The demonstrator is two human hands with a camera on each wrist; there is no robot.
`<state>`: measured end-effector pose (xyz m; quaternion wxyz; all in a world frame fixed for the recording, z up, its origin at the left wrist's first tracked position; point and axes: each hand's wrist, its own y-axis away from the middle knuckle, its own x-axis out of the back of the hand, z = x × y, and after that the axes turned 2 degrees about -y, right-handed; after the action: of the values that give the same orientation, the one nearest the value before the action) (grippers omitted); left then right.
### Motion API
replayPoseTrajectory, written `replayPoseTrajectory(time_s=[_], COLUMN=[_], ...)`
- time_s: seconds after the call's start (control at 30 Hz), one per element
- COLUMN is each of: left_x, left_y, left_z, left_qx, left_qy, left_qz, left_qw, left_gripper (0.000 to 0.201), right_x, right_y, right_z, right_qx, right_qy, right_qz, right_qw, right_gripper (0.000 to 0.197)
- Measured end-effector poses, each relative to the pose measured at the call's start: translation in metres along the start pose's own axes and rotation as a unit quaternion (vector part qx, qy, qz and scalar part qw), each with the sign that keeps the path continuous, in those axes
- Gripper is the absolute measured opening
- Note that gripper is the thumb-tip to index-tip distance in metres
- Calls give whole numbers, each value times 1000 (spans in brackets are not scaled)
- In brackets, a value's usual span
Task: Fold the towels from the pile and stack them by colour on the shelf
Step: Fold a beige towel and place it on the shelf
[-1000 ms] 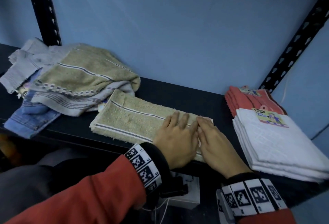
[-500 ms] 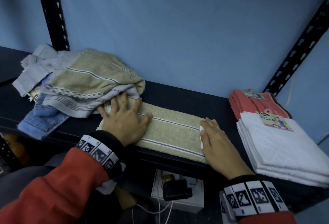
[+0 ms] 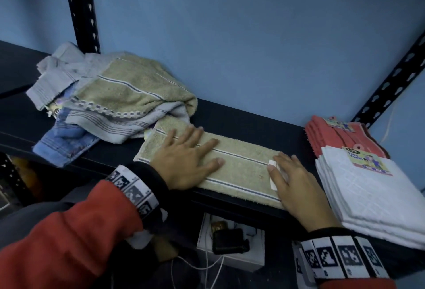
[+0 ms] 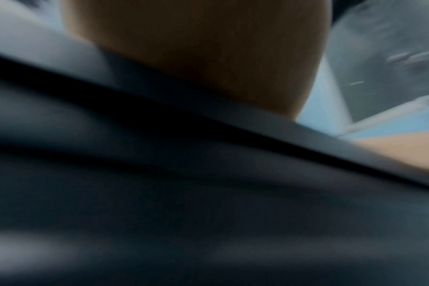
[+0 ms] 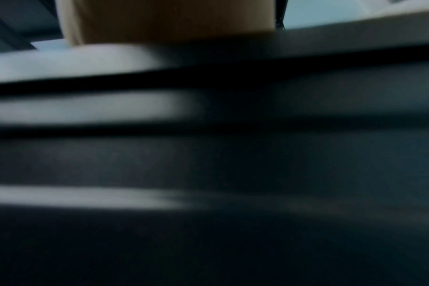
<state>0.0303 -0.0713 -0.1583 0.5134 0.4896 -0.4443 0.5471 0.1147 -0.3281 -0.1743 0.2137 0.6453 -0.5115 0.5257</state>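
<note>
A beige towel (image 3: 241,164) with blue stripes lies folded into a long strip on the dark shelf (image 3: 248,123). My left hand (image 3: 186,162) presses flat on its left half, fingers spread and straight. My right hand (image 3: 292,183) lies flat on the strip's right end, over a white label (image 3: 272,173). At the left sits the unfolded pile (image 3: 110,105) of beige, grey and blue towels. Folded red towels (image 3: 326,134) and folded white towels (image 3: 372,192) are stacked at the right. Both wrist views are blurred and dark, showing only the underside of each wrist and the shelf edge.
Black perforated shelf posts stand at the back left (image 3: 80,10) and slant up at the right (image 3: 391,79). A blue wall (image 3: 241,36) backs the shelf. Below the shelf edge a white box (image 3: 232,256) holds a dark device and white cables.
My left hand slid from beside the right hand to the strip's left end, then back a little toward the middle. My right hand stayed on the right end.
</note>
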Motion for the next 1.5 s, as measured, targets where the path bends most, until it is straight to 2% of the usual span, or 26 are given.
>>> replayPoseTrajectory(time_s=[0.1, 0.17, 0.2, 0.23, 0.3, 0.37, 0.43, 0.53, 0.6, 0.67, 0.7, 0.77, 0.87, 0.97, 1.07, 1.13, 1.23, 1.3, 1.5], left_x=[5, 3, 3, 2, 1, 1, 3, 9, 13, 16, 17, 18, 19, 21, 20, 16, 17, 21, 19], left_y=[-4, -8, -10, -11, -12, -12, -10, -3, 1, 2, 2, 2, 2, 4, 10, 12, 13, 15, 16], left_z=[-31, -31, -29, -26, -26, -32, -37, -32, -25, -20, -19, -20, -25, -22, 0, 10, 11, 8, 9], left_qx=[101, 141, 149, 153, 158, 154, 139, 125, 118, 96, 89, 89, 100, 71, 1, -23, -15, -4, 21], left_qy=[35, 59, 62, 64, 74, 81, 68, 42, 38, 56, 64, 56, 39, 94, 176, 174, 182, 190, 211], left_qz=[41, 80, 90, 93, 88, 107, 157, 225, 220, 204, 191, 168, 164, 109, 40, 42, 72, 83, 107], left_qw=[993, 985, 983, 982, 981, 979, 975, 966, 968, 973, 976, 980, 981, 987, 984, 984, 980, 978, 971], left_gripper=[65, 63, 63, 63, 63, 57, 49, 27, 19, 15, 15, 18, 25, 38, 43, 41, 36, 35, 29], right_x=[-1, 3, 6, 7, 4, -8, -13, 2, 7, 7, 4, -4, -3, 11, 17, 22, 35, 40, 43], right_y=[2, 7, 12, 20, 34, 38, 31, 18, 19, 28, 33, 36, 21, 10, 17, 25, 35, 40, 48], right_z=[-7, -22, -33, -46, -71, -78, -66, -46, -46, -62, -70, -79, -68, -49, -42, -44, -49, -49, -44], right_qx=[1, 20, 39, 56, 78, 107, 97, 35, 22, 67, 84, 102, 64, -8, 9, 45, 73, 83, 90], right_qy=[68, 124, 132, 117, 73, 100, 99, 121, 125, 63, 26, 32, 70, 96, 99, 20, -67, -58, -55], right_qz=[67, 143, 169, 169, 97, 43, 31, 74, 113, 117, 81, 0, -50, -19, 75, 66, -72, -113, -52], right_qw=[995, 982, 976, 977, 990, 988, 990, 989, 985, 989, 993, 994, 994, 995, 992, 997, 993, 988, 993], right_gripper=[25, 16, 18, 25, 45, 54, 50, 24, 22, 23, 31, 48, 54, 45, 28, 22, 40, 49, 20])
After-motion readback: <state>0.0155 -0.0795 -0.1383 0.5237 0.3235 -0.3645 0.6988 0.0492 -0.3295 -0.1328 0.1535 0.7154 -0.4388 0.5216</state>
